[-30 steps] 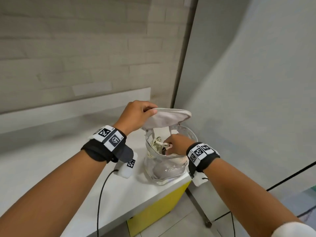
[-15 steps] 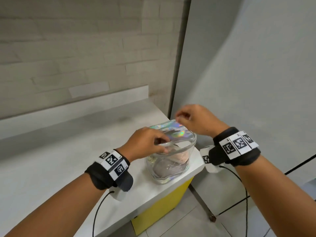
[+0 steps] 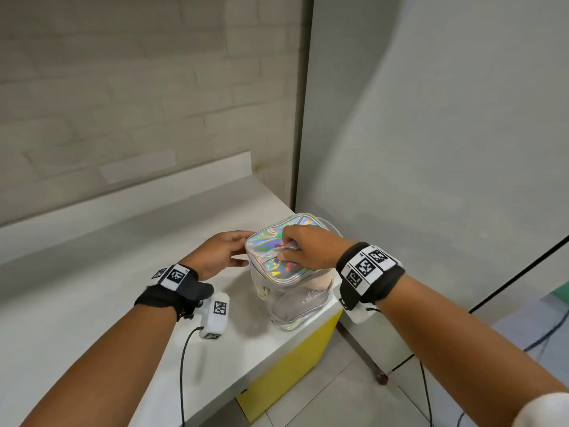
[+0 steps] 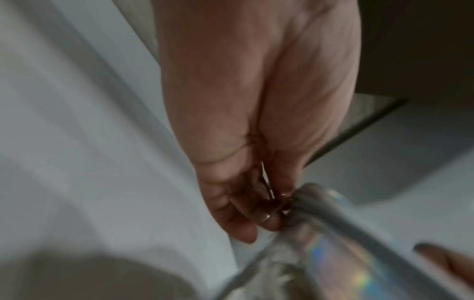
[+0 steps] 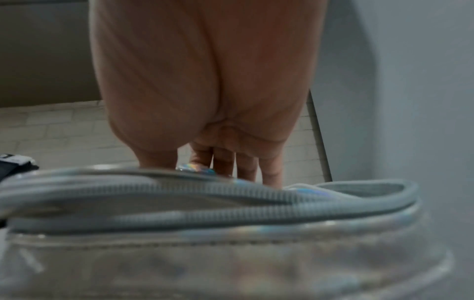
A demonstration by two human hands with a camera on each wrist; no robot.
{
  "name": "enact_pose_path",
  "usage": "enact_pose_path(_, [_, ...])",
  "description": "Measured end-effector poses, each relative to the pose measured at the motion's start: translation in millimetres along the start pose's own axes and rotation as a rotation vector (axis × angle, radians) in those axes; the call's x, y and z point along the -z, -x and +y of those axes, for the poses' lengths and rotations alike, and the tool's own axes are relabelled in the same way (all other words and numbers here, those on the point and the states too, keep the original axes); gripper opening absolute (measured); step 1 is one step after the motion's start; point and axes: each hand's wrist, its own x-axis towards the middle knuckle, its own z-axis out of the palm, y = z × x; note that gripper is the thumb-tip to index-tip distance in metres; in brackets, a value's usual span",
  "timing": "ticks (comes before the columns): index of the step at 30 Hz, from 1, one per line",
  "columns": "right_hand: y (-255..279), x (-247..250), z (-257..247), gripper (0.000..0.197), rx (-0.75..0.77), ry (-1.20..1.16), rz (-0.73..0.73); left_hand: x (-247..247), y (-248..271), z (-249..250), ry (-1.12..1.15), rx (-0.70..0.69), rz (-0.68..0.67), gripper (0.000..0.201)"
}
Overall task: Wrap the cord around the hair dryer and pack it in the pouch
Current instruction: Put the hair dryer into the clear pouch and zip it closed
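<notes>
While the pouch sits at the counter corner, dryer inside, its soft, slick shell looks light. Right hand pinches the lid strap; left hand pinches the zipper pull, the sensible hold.

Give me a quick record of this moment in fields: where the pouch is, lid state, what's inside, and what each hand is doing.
pouch: stands at the corner of the white counter, clear sides
lid: iridescent, folded down over the top; zip not closed all round, a gap shows in the right wrist view
contents: hair dryer seen through the clear wall
left hand: fingers pinch a small metal piece at the lid's left edge, likely the zip pull
right hand: rests on the lid, thumb and fingers pinching a tab on it
</notes>
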Motion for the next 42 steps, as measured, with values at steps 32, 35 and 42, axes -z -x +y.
enact_pose_path(32, [-22.5, -43.8, -6.3, 0.043, -0.17, 0.193, 0.247, -104.0, 64.9, 0.7, -1.472, -0.479, 0.242, 0.038])
enact_pose_path(35, [-18.3, -39.4, -6.1, 0.036, -0.163, 0.134, 0.232, -97.2, 67.9, 13.3, -1.451, -0.417, 0.104, 0.041])
enact_pose_path(42, [-26.5, 0.5, 15.6, 0.022, -0.089, -0.035, 0.519, -61.7, 14.0, 41.2, -1.127, -0.275, 0.214, 0.039])
